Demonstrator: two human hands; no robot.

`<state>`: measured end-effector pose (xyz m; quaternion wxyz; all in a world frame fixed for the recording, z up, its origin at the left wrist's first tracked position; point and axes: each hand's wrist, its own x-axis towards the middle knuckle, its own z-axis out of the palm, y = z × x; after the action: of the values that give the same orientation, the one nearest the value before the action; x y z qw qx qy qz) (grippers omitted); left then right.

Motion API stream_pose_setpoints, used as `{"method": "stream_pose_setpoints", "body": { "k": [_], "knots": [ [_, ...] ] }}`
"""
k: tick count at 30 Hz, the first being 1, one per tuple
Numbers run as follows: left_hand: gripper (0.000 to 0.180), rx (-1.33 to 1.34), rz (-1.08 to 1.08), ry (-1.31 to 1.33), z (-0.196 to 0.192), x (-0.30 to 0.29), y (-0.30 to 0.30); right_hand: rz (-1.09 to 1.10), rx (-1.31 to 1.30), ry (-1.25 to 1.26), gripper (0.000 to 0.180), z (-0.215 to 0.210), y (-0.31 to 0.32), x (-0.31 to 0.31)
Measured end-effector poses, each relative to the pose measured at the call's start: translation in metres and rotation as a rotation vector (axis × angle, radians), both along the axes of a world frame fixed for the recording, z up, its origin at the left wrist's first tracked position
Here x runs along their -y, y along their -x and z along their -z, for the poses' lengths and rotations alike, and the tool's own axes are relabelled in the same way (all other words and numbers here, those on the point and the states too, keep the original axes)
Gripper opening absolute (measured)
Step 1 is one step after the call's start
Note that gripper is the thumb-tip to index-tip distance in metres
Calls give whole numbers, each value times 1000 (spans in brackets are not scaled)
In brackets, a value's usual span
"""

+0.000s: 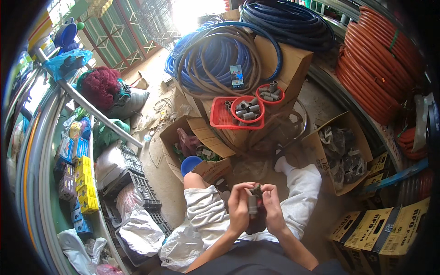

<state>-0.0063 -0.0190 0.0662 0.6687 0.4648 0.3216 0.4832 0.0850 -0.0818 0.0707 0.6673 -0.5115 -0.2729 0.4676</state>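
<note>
Low over my lap, my left hand (239, 209) and my right hand (273, 214) are close together, fingers curled inward. A small grey piece (252, 204) shows beside my left fingers and resembles a pipe fitting. Against my right fingers is a dark object with a reddish patch (260, 201), too blurred to name. Ahead, a round red basket (248, 120) of grey pipe fittings sits in a rectangular red basket (221, 120). A second round red basket (270, 100) beside it also holds grey fittings.
Coiled blue hose (206, 64) and a lit phone (236, 76) are behind the baskets. Open cardboard boxes (172, 151) (362, 137) flank my legs. Black crates (144, 192) and small yellow boxes (84, 181) line the left; orange hose (376, 64) is coiled at right.
</note>
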Motion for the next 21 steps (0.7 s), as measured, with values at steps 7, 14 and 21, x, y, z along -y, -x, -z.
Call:
{"method": "stream_pose_setpoints", "body": {
  "k": [7,14,21],
  "knots": [
    [18,145,2,189,-14,-10,13,30,141,-24,15,-21,-13,-10],
    [14,296,-136,504,7,-13,18,-42,-380,-92,16,-41,-34,-16],
    [15,180,-52,341,17,13,-1,93,-195,30,45,33,-4,-25]
  ]
}}
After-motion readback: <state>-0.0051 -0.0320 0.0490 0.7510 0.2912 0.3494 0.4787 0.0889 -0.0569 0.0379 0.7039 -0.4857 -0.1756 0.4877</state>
